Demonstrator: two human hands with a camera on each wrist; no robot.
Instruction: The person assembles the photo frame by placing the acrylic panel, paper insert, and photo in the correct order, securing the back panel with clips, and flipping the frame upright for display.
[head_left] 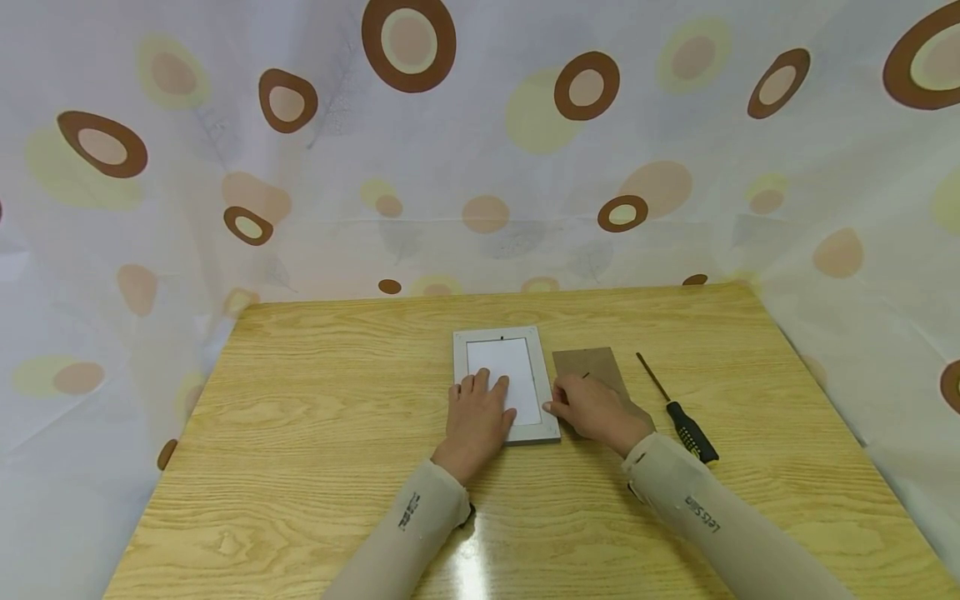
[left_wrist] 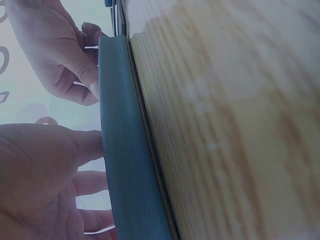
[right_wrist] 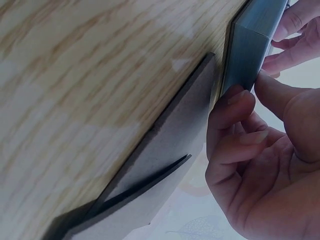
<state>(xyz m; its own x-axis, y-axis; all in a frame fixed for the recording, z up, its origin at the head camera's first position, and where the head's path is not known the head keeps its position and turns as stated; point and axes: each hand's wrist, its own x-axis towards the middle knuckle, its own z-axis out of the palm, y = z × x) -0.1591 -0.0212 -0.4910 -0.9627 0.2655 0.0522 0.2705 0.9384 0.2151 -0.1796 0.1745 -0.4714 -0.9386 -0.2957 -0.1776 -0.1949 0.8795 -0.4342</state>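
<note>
A pale grey picture frame point(head_left: 536, 432) lies on the table, its back side up, with a white sheet point(head_left: 521, 362) filling its opening. My left hand point(head_left: 476, 417) rests on that sheet with fingers extended, covering its lower left part. At the frame's right side is my right hand point(head_left: 596, 412), its fingers curled. In the right wrist view, the thumb of this right hand point(right_wrist: 270, 150) is at the frame's upper edge and the index finger against its side, pinching it. Partly under the right hand lies a brown backing board point(head_left: 588, 360), with a raised stand flap point(right_wrist: 135, 187).
A screwdriver point(head_left: 688, 429) with a black handle lies right of the backing board, its shaft pointing away and left. The wood-grain table point(head_left: 315, 433) ends at a patterned sheet point(head_left: 480, 167) hanging behind and along both sides.
</note>
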